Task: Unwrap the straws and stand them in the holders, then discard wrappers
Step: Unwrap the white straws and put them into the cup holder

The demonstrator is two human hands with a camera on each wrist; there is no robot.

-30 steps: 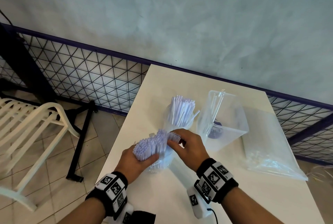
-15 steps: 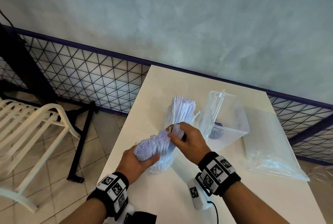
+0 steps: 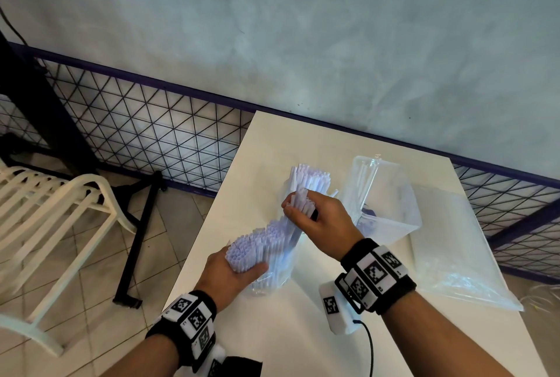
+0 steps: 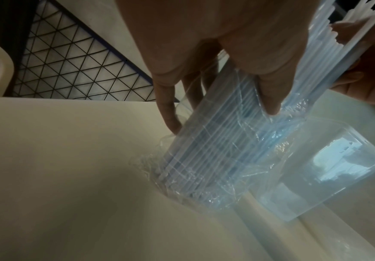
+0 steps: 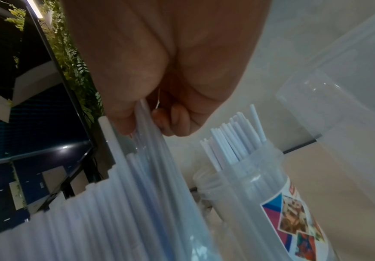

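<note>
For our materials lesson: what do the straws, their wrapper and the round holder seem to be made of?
Straws: probably plastic, pale, smooth, slightly translucent tubes.
Wrapper: thin clear plastic film, glossy and crinkled around the bundle.
Round holder: likely clear rigid plastic; straws show through its wall, which bears a printed label.

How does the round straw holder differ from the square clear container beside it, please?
The round straw holder is packed with upright white straws; the square clear container holds only a few, leaning in one corner. The round holder carries a colourful label, seen from the right wrist; the square one looks plain. Both are clear plastic and stand on the white table.
</note>
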